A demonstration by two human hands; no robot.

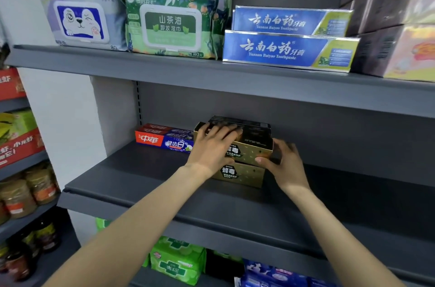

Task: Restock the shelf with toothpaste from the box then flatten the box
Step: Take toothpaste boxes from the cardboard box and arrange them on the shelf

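Toothpaste cartons (244, 152) in gold packaging are sitting in a stack on the middle shelf (146, 183), directly ahead of both hands and just right of the red-and-blue toothpaste cartons (164, 139). At least 2 gold cartons are showing, 1 above the other, with a darker carton (244, 125) lying behind and on top. Each carton's long axis is running left to right, roughly parallel to the shelf's front lip.

Left hand (213, 145) is lying palm-down across the left half of the top gold carton, fingers extended and only slightly bent, pressing rather than gripping. Right hand (282, 164) is meeting the stack's right end, thumb touching the front right corner and the remaining fingers curling around the end face; whether it is pinching or merely steadying cannot be told.

Both hands are bracketing the stack along its long axis, so neither is clearly nearer. Judged from this arrangement, squaring the stack calls for pushing away from the body, across the long axis. No supply box is showing in this view.
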